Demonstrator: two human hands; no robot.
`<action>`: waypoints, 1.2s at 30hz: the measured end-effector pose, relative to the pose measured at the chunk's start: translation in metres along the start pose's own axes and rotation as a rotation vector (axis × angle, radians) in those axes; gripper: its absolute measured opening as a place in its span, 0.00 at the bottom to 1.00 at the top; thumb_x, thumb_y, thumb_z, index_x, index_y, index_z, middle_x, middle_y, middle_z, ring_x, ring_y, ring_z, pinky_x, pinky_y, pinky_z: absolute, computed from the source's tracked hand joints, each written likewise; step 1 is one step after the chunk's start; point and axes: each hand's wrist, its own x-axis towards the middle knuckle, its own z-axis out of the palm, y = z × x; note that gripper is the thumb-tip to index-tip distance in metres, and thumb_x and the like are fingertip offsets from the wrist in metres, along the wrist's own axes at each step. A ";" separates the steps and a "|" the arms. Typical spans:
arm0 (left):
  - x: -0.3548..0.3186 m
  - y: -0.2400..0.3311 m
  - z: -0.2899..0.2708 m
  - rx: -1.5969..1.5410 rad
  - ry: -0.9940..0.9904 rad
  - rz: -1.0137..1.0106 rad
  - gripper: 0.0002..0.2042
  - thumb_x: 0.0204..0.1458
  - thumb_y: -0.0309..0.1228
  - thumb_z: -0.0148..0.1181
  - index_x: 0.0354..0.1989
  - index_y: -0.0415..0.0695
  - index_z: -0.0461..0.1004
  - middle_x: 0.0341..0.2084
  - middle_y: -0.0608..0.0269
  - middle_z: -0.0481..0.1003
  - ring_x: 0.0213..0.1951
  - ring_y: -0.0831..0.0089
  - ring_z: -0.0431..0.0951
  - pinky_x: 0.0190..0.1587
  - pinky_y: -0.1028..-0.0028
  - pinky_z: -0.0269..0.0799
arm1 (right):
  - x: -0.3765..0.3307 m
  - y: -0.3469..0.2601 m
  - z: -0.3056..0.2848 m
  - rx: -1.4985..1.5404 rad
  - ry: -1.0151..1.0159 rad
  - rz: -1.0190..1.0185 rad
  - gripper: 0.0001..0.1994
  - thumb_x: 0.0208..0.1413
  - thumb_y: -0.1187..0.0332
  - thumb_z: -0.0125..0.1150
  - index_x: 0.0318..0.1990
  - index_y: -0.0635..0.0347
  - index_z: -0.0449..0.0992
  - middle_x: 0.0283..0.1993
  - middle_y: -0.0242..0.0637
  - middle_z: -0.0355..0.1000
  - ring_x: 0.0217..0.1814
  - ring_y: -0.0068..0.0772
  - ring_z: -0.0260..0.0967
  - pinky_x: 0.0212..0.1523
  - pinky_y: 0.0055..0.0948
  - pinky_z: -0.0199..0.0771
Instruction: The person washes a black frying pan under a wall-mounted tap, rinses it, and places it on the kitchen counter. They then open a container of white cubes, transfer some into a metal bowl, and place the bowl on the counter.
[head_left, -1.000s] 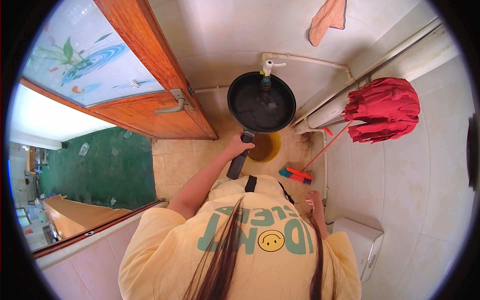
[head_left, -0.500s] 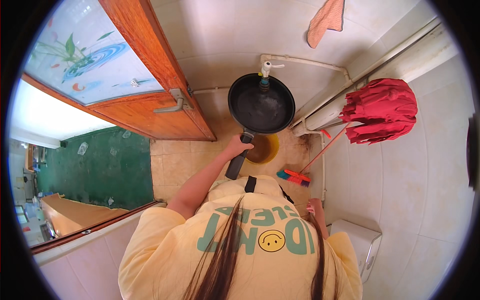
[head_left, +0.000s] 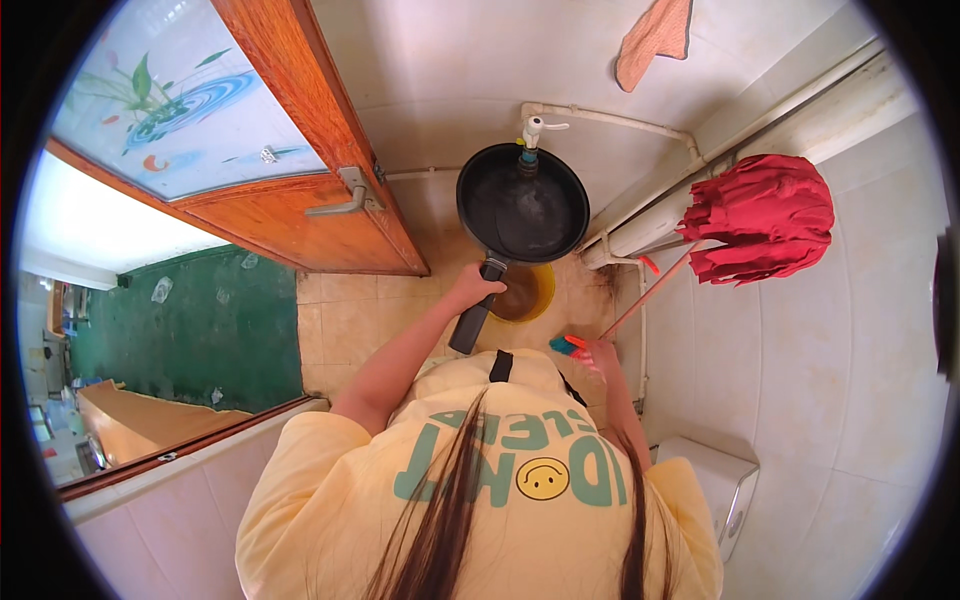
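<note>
So the left hand [head_left: 470,290] is wrapped tight around the black handle of a pan [head_left: 522,205], fingers curled shut on it just below where the handle meets the bowl. The pan is black, dark and wet-looking inside, and it's held up right under a white tap [head_left: 532,130] that sticks out from a pipe [head_left: 610,120] running along the tiled wall, so the spout sits just over the far rim. Straight below the pan, down on the tan floor, there's a yellow bucket [head_left: 522,292] with brownish water in it, partly hidden by the handle. The right hand [head_left: 603,355] is lower and off to the right, closed around something small with blue and red on it, maybe a brush [head_left: 568,346], can't really tell since it's tiny and half covered. A red mop [head_left: 765,215] leans on the right wall, head up, its thin stick slanting down toward that hand. An orange cloth [head_left: 655,35] hangs high on the wall, the wooden door [head_left: 300,170] stands open on the left, and a white toilet tank [head_left: 715,480] sits at bottom right.
</note>
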 end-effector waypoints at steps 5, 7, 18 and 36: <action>0.002 -0.016 -0.003 0.028 0.014 0.013 0.22 0.30 0.35 0.63 0.34 0.34 0.69 0.23 0.56 0.72 0.24 0.70 0.72 0.28 0.73 0.69 | -0.040 -0.142 0.072 0.161 -0.109 -0.050 0.25 0.51 0.50 0.48 0.51 0.58 0.60 0.41 0.44 0.68 0.38 0.35 0.69 0.38 0.33 0.69; 0.001 -0.015 -0.002 0.026 0.006 0.018 0.23 0.30 0.35 0.63 0.35 0.34 0.69 0.23 0.56 0.72 0.24 0.70 0.72 0.28 0.73 0.68 | -0.040 -0.180 0.087 0.310 -0.129 -0.066 0.30 0.50 0.45 0.47 0.52 0.58 0.58 0.42 0.49 0.67 0.38 0.37 0.68 0.38 0.34 0.69; -0.001 -0.019 -0.005 0.041 0.022 0.050 0.20 0.29 0.34 0.64 0.32 0.35 0.70 0.23 0.57 0.72 0.26 0.69 0.73 0.31 0.73 0.69 | -0.002 -0.252 0.112 0.325 -0.151 0.090 0.18 0.49 0.63 0.50 0.42 0.70 0.63 0.34 0.48 0.68 0.30 0.38 0.70 0.22 0.20 0.69; 0.032 -0.057 -0.021 0.209 0.011 0.070 0.30 0.27 0.44 0.67 0.36 0.33 0.68 0.28 0.53 0.72 0.32 0.65 0.73 0.35 0.71 0.68 | -0.009 -0.255 0.140 0.483 0.113 -0.165 0.14 0.39 0.77 0.47 0.36 0.75 0.61 0.26 0.50 0.68 0.18 0.38 0.68 0.10 0.22 0.61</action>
